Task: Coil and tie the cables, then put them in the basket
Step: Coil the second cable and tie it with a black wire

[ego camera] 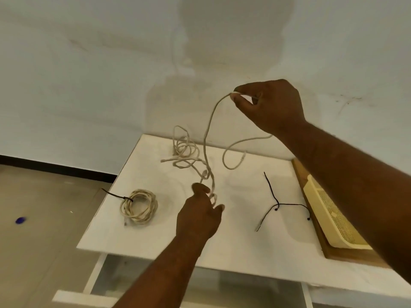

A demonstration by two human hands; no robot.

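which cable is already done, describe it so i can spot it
Start at the white table and go to its left edge. A cream cable lies there in a neat round coil cinched by a black tie, unlike the loose tangle at the back.

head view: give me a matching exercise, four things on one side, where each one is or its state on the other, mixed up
1 coiled cable
2 long cable
3 black ties
4 basket

a at the right edge of the table
b tied, lying at left
c held by left hand and right hand
d loose, next to the basket

Pairs: 1-b, 2-c, 3-d, 4-a
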